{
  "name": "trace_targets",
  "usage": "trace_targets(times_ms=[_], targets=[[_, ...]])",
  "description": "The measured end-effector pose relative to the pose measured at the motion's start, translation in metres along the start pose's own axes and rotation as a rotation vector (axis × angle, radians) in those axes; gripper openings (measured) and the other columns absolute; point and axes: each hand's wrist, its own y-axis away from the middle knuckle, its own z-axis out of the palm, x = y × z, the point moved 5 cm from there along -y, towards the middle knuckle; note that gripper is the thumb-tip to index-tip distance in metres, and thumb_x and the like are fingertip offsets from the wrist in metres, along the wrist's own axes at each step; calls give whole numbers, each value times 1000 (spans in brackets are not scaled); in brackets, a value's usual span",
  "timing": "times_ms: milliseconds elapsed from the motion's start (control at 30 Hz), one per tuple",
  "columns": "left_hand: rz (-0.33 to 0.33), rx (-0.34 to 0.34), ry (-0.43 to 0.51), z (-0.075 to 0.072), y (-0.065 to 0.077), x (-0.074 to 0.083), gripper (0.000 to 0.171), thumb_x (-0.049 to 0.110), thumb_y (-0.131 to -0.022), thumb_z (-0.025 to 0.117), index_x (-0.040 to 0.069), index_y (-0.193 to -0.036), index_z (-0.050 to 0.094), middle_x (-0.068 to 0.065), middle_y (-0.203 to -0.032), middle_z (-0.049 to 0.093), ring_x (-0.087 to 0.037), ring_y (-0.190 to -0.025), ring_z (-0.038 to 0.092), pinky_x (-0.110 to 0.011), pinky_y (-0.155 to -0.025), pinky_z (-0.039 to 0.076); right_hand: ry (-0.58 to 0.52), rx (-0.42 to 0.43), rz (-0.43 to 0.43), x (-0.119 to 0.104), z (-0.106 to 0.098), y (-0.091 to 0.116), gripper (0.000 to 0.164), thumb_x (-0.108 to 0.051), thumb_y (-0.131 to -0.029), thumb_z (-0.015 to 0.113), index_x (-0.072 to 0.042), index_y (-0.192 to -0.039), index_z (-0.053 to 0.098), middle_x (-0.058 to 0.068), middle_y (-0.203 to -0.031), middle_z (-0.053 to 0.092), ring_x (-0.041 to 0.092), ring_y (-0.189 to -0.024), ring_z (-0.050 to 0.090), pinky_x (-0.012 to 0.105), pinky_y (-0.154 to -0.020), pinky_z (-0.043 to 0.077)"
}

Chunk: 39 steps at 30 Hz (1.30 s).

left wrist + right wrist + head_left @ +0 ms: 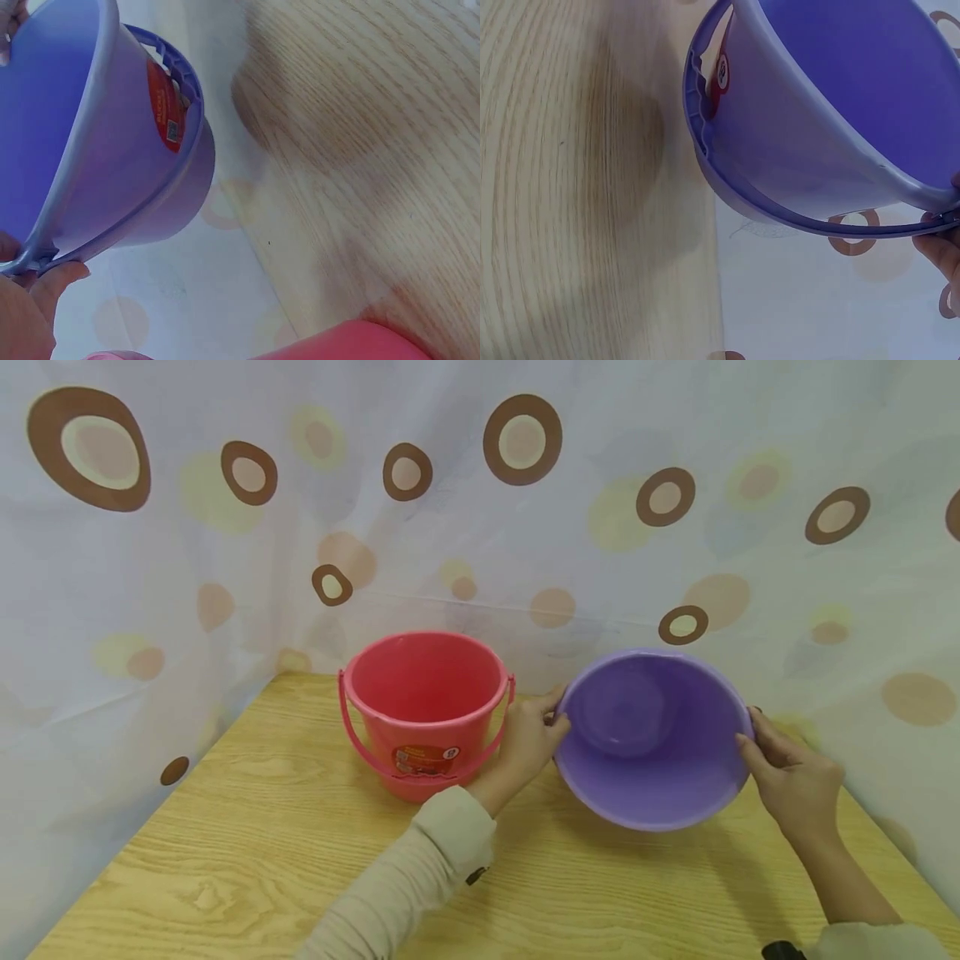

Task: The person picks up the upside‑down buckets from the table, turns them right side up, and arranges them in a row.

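A purple bucket [652, 785] is held tilted above the table, its open mouth facing me in the head view. My left hand [531, 735] pinches its rim on the left, where the handle joins. On the opposite side my right hand [795, 772] grips the rim with thumb and fingers. Both wrist views show the bucket's handle [169, 187] hanging along its underside, near a red label [163, 105]. A red bucket [427, 735] stands upright on the table just left of my left hand, its handle lowered across the front.
The wood-grain table [247, 860] stretches beneath both buckets. Behind it and along both sides hangs a pale sheet [465, 527] with brown and yellow circles. My left forearm passes in front of the red bucket's lower right side.
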Motion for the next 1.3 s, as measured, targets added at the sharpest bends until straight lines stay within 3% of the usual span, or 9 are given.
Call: trace_targets(times_ms=[100,267,500,600,800,900,1033,1233,1300], targets=[[-19,-13,33,0,-2,1,43,-5,-76,62,4,-118,63,-17,-108,67,-26,-80,70,-10,-57,51,-20,-1,16,1,-1,-2,41,20,-72,64,-2,-106,65,-24,-101,62,-18,-86,59,2,-67,46],[-40,-16,24,-3,-6,3,42,-5,-75,63,2,-116,63,-17,-112,65,-26,-78,70,-11,-57,52,-3,-29,-22,-3,-2,-9,32,22,-70,63,17,-101,62,-37,-92,58,-21,-80,58,0,-65,44],[-92,-58,9,-8,-10,5,45,-3,-75,63,5,-119,62,-14,-114,64,-25,-79,70,-14,-58,53,91,-72,-12,-8,-4,-18,30,15,-71,66,14,-101,64,-43,-86,53,-25,-71,53,-3,-61,42],[-97,-67,-51,-9,-11,5,45,0,-75,64,8,-120,62,-11,-113,66,-21,-77,71,-12,-58,52,116,-116,5,-8,-4,-20,30,12,-74,66,14,-103,63,-45,-85,51,-27,-71,52,-3,-60,42],[-114,-86,-161,-12,-14,8,45,7,-75,66,16,-119,64,-4,-104,70,-15,-82,69,-10,-46,34,158,-178,12,-8,-6,-26,30,6,-76,66,10,-106,64,-48,-81,49,-28,-68,49,-2,-56,42],[-155,-104,-137,-12,-16,8,46,8,-74,66,17,-119,64,-4,-100,71,-12,-74,65,-12,-42,28,198,-203,22,-8,-6,-29,30,5,-76,66,11,-105,64,-50,-78,46,-30,-66,47,-3,-54,41],[-221,-116,-57,-12,-17,6,47,7,-74,66,18,-120,63,-7,-99,71,-6,-65,65,-9,-44,37,260,-265,47,-9,-7,-32,31,-3,-80,66,15,-105,62,-49,-75,48,-31,-65,44,-1,-50,41],[-302,-126,85,-13,-17,2,46,2,-74,65,14,-119,64,-11,-99,71,-19,-95,68,-17,-62,55,314,-331,74,-7,-7,-37,32,-8,-82,66,11,-108,63,-40,-70,57,-31,-63,43,2,-50,41],[-321,-126,124,-13,-18,2,45,0,-74,64,11,-118,64,-12,-99,71,-21,-96,68,-19,-64,56,316,-350,82,-6,-5,-39,32,-7,-83,65,11,-108,63,-47,-70,50,-31,-63,43,2,-50,41]])
